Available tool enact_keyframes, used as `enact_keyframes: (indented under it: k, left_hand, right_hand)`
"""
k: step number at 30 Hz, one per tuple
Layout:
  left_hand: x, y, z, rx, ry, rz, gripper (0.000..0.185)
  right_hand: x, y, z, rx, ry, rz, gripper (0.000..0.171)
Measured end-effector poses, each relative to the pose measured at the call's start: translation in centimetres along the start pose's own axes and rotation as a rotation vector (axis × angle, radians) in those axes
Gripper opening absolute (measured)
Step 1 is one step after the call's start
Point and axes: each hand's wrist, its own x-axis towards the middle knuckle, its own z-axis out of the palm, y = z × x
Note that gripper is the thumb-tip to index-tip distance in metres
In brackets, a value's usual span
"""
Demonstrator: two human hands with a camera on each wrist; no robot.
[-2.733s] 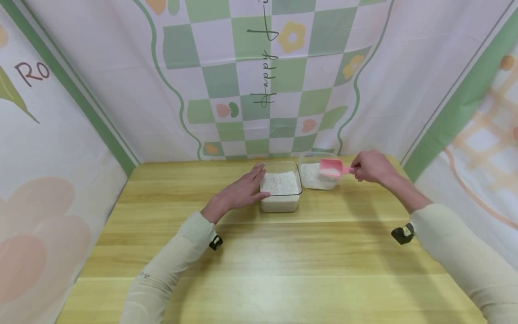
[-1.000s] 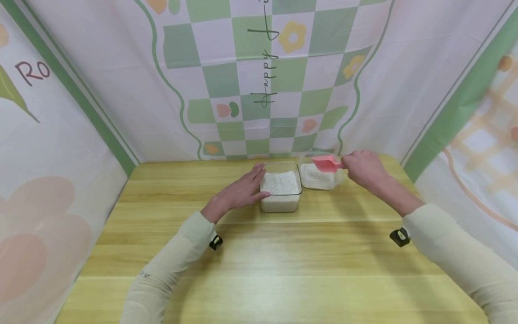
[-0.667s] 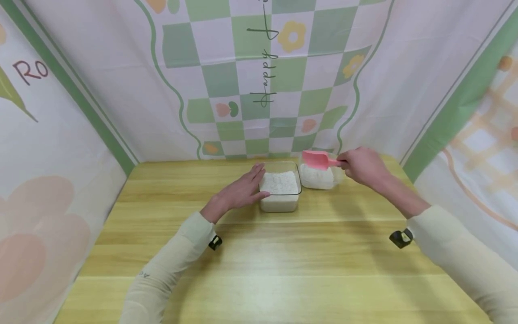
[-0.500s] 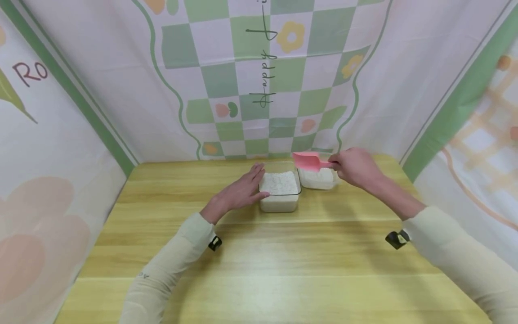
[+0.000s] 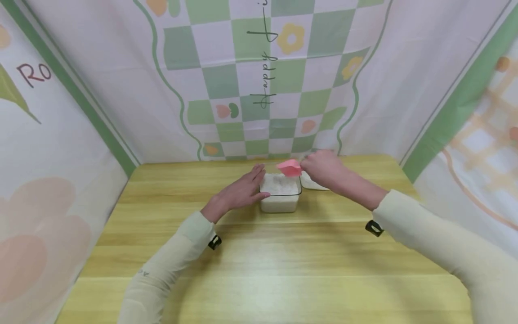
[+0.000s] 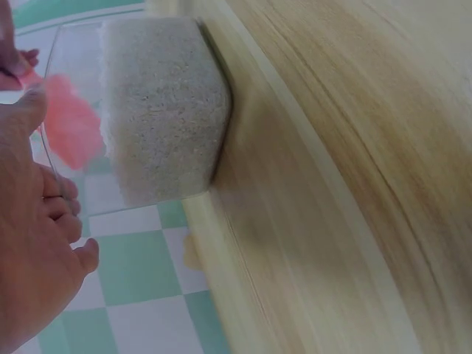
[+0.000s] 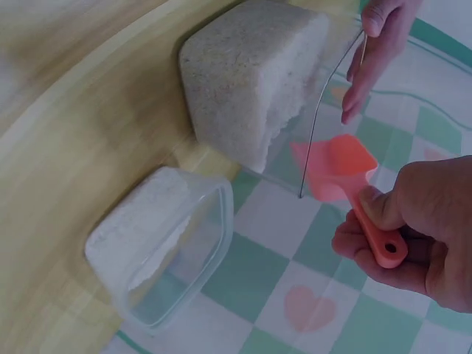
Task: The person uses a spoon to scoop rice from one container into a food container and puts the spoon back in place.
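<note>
My right hand [image 5: 325,170] grips the handle of a pink scoop [image 5: 289,168]. The scoop is tipped over the glass container [image 5: 279,205], its bowl partly inside the rim in the right wrist view. Pale, rice-like grains [image 6: 166,110] fill much of that container. Along its left side lies my left hand [image 5: 241,189], fingers extended and thumb at the front rim. To the right stands a smaller clear plastic tub [image 7: 221,228] with white contents [image 7: 140,228], partly hidden by my right hand in the head view. Whether grains remain in the scoop is unclear.
Both containers stand near the back of a wooden table [image 5: 259,265]. A patterned cloth curtain [image 5: 251,76] hangs right behind them, with more cloth at both sides. A black wrist camera [image 5: 374,228] hangs under the right sleeve.
My right hand has lifted the scoop from the smaller tub and carried it left over the glass container, where it is now tipped. The left hand has stayed in place.
</note>
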Motion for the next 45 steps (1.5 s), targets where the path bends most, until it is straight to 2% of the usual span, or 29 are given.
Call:
enact_keyframes:
  k: [10,16,22,27,31,34,40,45]
  left_hand:
    - [0.1,-0.1,-0.3,0.071,-0.015,0.004,0.083]
    - [0.1,0.1,-0.4,0.111,-0.039,-0.01,0.083]
    - [0.1,0.6,-0.8,0.179,-0.063,-0.037,0.083]
    - [0.2,0.8,-1.2,0.246,-0.078,-0.038,0.082]
    - [0.2,0.9,-1.4,0.252,-0.088,-0.03,0.081]
    - [0.3,0.9,-1.5,0.258,-0.088,-0.028,0.08]
    - [0.3,0.9,-1.5,0.259,-0.093,-0.032,0.08]
    - [0.4,0.9,-1.4,0.244,-0.105,-0.043,0.08]
  right_hand:
    - [2.6,-2.2,1.1,-0.089,0.081,-0.128,0.034]
    - [2.9,-2.9,1.9,-0.095,0.023,-0.108,0.028]
    - [2.8,-2.5,1.0,0.054,-0.13,-0.027,0.023]
    - [2.6,-1.6,0.5,0.133,-0.19,-0.008,0.02]
    - [2.6,-0.7,0.5,0.234,-0.26,0.022,0.036]
    - [2.6,0.0,0.5,0.366,-0.337,0.042,0.043]
    - [2.4,1.2,1.1,0.567,-0.442,0.075,0.033]
    - [2.5,1.3,1.4,0.68,-0.508,0.128,0.03]
